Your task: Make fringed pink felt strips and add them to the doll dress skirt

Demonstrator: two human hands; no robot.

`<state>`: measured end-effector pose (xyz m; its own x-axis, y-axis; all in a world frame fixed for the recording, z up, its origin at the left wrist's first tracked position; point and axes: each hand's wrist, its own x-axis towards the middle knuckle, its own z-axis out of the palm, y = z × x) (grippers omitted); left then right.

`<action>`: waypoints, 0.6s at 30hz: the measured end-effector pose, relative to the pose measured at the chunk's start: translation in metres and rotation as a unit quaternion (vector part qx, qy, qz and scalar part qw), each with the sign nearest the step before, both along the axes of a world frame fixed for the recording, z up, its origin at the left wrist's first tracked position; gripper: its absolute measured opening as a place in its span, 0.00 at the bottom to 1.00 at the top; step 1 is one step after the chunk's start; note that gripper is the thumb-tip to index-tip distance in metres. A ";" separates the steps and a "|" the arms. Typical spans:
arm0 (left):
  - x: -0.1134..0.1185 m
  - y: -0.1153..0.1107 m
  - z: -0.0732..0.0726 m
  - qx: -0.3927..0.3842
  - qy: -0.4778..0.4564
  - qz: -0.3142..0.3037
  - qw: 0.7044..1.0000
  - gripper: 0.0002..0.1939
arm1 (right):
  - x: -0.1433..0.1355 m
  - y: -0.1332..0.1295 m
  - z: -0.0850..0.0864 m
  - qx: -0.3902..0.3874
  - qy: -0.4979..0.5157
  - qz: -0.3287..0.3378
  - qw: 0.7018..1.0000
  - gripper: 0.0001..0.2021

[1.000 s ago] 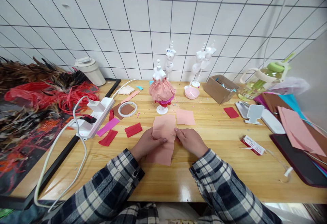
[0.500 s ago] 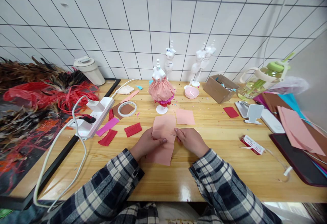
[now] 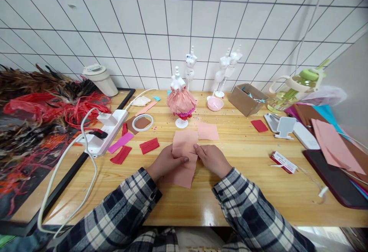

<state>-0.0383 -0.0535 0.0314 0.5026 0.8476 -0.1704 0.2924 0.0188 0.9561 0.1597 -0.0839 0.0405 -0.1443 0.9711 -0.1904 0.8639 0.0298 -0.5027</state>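
Between my hands is a piece of pink crepe paper (image 3: 185, 141), held just above the table with its long side toward me. My left hand (image 3: 166, 162) grips it from the left, thumb lying across its middle. At the right edge my right hand (image 3: 213, 158) pinches the paper between thumb and fingers, where a short dark line like a tear or fold runs inward. A smaller pink paper piece (image 3: 208, 131) lies flat just beyond. Behind it stands a small white dress form (image 3: 178, 81) wearing a pink ruffled paper skirt (image 3: 181, 102) with magenta and red layers underneath.
Red paper pieces (image 3: 149, 146) and a tape roll (image 3: 143, 123) lie to the left, near a white power strip (image 3: 105, 135). At the back are bare dress forms (image 3: 190, 68), a pink bowl (image 3: 215, 103) and a cardboard box (image 3: 247, 100). A phone stand (image 3: 285, 127) is at right.
My right thumb and fingers have moved slightly left, over the paper's edge. The paper's upper part has shifted a little, and the dark line at its right edge shows more clearly.
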 end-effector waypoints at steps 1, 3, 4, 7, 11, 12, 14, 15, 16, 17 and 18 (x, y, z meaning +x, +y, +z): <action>0.000 0.000 0.000 0.002 0.000 -0.002 1.000 0.24 | -0.001 0.000 0.000 0.001 -0.001 0.001 1.000 0.33; 0.001 0.000 0.000 0.010 -0.003 -0.007 1.000 0.24 | -0.001 0.000 0.000 -0.001 -0.011 0.001 1.000 0.32; 0.001 0.000 0.000 0.013 -0.006 -0.010 1.000 0.24 | -0.002 0.000 0.001 -0.003 -0.019 0.001 1.000 0.32; 0.001 -0.001 0.000 0.011 -0.019 -0.012 1.000 0.25 | -0.002 -0.001 0.004 -0.004 -0.050 -0.007 0.999 0.32; 0.001 -0.002 0.001 0.001 -0.045 -0.010 0.999 0.26 | -0.001 -0.001 0.008 0.010 -0.074 -0.013 0.997 0.32; 0.001 -0.002 0.001 -0.003 -0.050 -0.007 0.999 0.26 | -0.001 -0.002 0.008 0.010 -0.073 -0.011 0.997 0.33; 0.002 -0.002 0.001 -0.009 -0.054 0.001 0.999 0.27 | -0.002 -0.002 0.008 0.007 -0.070 -0.004 0.997 0.33; 0.002 -0.003 0.001 -0.010 -0.054 0.004 0.998 0.27 | -0.003 -0.002 0.008 0.005 -0.069 -0.001 0.998 0.34; 0.003 -0.003 0.001 -0.009 -0.054 0.006 0.998 0.26 | -0.003 -0.002 0.008 0.006 -0.069 0.001 0.998 0.34; 0.003 -0.003 0.001 -0.006 -0.054 0.005 0.998 0.26 | -0.004 -0.002 0.007 0.005 -0.070 0.002 0.998 0.35; 0.004 -0.003 0.002 -0.001 -0.055 0.004 0.998 0.26 | -0.005 -0.002 0.007 0.005 -0.071 0.001 0.997 0.35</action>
